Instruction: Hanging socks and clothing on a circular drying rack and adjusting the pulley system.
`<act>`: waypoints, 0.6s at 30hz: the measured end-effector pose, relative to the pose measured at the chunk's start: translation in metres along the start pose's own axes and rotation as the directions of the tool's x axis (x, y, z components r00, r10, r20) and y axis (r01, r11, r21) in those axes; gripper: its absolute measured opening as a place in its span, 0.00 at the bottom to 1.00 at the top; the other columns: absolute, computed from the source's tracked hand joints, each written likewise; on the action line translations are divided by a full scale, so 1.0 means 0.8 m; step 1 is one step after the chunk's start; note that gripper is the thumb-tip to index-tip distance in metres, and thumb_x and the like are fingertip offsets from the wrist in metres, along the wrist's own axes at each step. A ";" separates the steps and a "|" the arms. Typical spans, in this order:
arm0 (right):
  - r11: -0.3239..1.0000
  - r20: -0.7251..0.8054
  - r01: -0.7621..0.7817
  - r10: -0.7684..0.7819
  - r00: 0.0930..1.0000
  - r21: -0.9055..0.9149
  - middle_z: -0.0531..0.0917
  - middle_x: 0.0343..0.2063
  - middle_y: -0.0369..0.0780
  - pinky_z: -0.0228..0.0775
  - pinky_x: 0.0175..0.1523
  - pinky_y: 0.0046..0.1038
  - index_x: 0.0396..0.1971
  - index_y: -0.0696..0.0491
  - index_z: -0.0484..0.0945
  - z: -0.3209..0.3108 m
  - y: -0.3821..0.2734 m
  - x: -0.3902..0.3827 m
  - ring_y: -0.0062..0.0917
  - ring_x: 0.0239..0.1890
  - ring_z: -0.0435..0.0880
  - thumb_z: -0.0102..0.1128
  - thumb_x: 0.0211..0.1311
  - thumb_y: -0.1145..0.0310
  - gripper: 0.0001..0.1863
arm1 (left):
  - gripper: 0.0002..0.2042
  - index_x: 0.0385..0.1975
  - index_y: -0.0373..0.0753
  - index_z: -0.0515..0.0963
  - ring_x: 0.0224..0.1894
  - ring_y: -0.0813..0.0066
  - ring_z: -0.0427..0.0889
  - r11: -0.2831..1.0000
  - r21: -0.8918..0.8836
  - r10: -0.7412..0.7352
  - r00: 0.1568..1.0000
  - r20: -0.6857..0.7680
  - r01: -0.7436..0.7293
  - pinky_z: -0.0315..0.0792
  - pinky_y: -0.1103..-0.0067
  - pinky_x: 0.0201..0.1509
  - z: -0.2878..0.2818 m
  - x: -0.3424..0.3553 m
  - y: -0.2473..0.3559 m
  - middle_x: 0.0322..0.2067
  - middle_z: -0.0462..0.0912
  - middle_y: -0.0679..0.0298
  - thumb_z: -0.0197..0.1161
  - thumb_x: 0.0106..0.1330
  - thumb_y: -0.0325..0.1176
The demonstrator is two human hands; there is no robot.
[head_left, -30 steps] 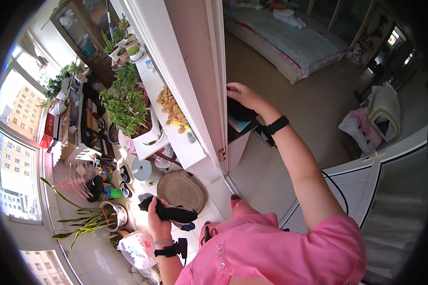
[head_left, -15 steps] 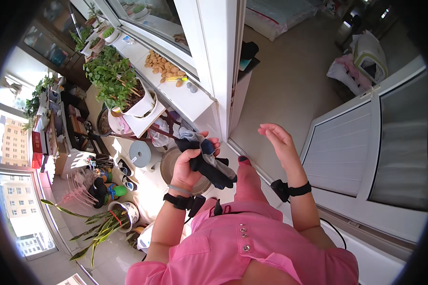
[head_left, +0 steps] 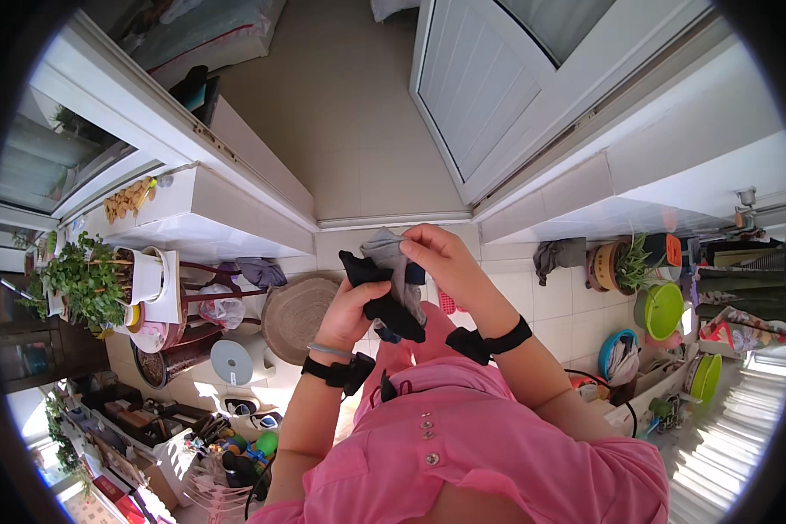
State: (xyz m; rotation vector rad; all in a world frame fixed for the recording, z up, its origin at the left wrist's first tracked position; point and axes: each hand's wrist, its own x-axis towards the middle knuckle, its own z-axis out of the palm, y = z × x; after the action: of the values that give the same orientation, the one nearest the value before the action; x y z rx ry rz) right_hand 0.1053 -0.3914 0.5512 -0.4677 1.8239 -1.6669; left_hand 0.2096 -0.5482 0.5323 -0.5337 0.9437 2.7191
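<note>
Black-grey cloth bundle [head_left: 399, 301], left fingers [head_left: 368, 292] clasping it — most tips hidden, right fingers [head_left: 430, 236] pinching its top

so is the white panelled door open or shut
Open: the door stands swung aside, and the floor beyond the threshold shows through the gap.

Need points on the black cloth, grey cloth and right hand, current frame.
Black cloth [head_left: 398, 318]: head view, on its lower part.
Grey cloth [head_left: 399, 268]: head view, middle of its visible face.
Right hand [head_left: 442, 256]: head view, back of the hand.
</note>
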 end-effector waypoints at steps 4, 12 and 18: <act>0.930 -0.154 -0.105 0.168 0.974 0.351 0.78 0.32 0.30 0.66 0.41 0.17 0.43 0.57 0.75 -0.058 0.008 -0.087 0.12 0.36 0.74 0.56 0.66 0.68 0.11 | 0.17 0.48 0.35 0.72 0.43 0.72 0.78 0.999 -0.025 -0.023 0.997 -0.076 0.021 0.72 0.75 0.50 0.052 0.006 -0.059 0.40 0.77 0.66 0.62 0.59 0.24; 0.930 -0.444 0.121 0.050 0.895 0.348 0.80 0.33 0.32 0.68 0.41 0.17 0.44 0.58 0.75 -0.217 0.036 -0.300 0.12 0.36 0.75 0.56 0.65 0.68 0.12 | 0.13 0.46 0.34 0.74 0.43 0.74 0.78 0.966 0.254 -0.081 0.994 0.080 0.059 0.72 0.78 0.47 0.197 0.046 -0.241 0.40 0.80 0.64 0.61 0.61 0.26; 0.823 -0.745 0.413 0.018 0.667 0.391 0.80 0.34 0.33 0.67 0.39 0.18 0.43 0.54 0.75 -0.365 0.051 -0.519 0.13 0.34 0.77 0.52 0.67 0.68 0.09 | 0.11 0.45 0.33 0.74 0.38 0.77 0.77 0.914 0.381 0.056 0.972 0.230 -0.142 0.74 0.79 0.47 0.377 0.059 -0.408 0.39 0.81 0.60 0.56 0.67 0.29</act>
State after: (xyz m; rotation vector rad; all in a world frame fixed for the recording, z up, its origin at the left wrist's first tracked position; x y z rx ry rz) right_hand 0.2320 0.0997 0.5993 0.3183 1.6846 -2.6913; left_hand 0.1891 -0.1020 0.5524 -0.1138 1.4409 2.4967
